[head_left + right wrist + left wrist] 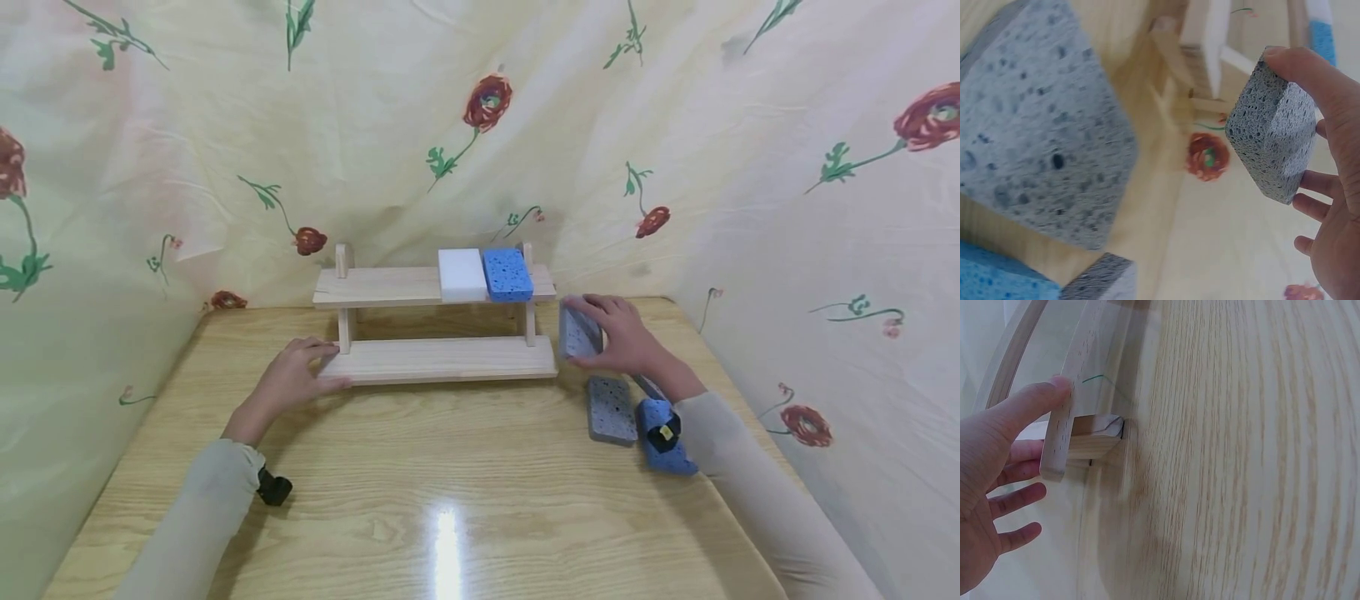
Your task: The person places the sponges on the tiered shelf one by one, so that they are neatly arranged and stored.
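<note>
A two-tier wooden shelf [442, 360] stands at the back of the table. My left hand [288, 382] grips the left end of its lower board, thumb at the front edge; in the left wrist view the thumb presses one side of the board [1060, 437] and fingers reach behind it. A grey sponge [579, 332] is held upright in my right hand [626, 337], just right of the shelf. The right wrist view shows that sponge [1272, 125] pinched between thumb and fingers. On the upper board, a white sponge [462, 275] sits beside a blue sponge [509, 275].
Another grey sponge [612, 410] lies flat on the table [375, 500] below my right hand. Next to it is a blue sponge [660, 454], partly covered by the wrist camera [664, 434]. A further grey piece [1100, 278] shows partly. Flowered cloth [375, 167] hangs behind.
</note>
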Tool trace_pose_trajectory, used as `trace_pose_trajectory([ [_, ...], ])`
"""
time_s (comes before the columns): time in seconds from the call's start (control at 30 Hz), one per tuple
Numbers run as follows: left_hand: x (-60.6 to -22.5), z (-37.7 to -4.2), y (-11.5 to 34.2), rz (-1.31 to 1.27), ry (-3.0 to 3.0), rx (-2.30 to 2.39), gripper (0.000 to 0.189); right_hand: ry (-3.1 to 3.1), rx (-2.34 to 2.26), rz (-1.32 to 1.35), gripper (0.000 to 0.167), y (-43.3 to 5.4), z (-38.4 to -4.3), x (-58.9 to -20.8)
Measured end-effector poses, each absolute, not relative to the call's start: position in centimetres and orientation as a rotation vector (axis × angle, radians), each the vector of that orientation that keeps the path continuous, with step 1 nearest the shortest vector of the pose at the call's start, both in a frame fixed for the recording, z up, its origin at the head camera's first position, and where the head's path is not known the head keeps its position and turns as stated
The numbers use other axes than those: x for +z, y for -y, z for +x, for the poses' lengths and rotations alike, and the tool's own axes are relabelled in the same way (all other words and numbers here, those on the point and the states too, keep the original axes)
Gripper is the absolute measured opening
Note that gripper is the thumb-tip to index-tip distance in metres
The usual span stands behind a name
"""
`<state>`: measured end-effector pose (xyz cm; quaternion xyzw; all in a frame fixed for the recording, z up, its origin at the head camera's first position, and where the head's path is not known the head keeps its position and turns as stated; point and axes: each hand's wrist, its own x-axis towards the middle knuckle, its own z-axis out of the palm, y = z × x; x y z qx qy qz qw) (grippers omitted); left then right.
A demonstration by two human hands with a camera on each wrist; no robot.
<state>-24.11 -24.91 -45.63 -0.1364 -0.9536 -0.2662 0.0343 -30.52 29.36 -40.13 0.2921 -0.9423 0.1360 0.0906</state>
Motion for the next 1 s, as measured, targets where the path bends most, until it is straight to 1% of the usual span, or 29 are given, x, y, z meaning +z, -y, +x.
trace_pose_trajectory([
  [0.4,-45.8,-24.1,25.1,-0.404,2.948,-0.831,0.069,2.701,0.404,0.966,0.097,-27.5,-29.6,-36.8],
  [0.63,-45.8,-24.3,25.1,-0.412,2.94,-0.817,0.069,2.657,0.402,1.037,0.097,-25.6,-29.3,-35.0],
  [1.0,-45.8,-24.2,25.0,-0.415,2.933,-0.813,0.068,2.519,0.442,1.194,0.098,-21.7,-29.5,-33.4],
])
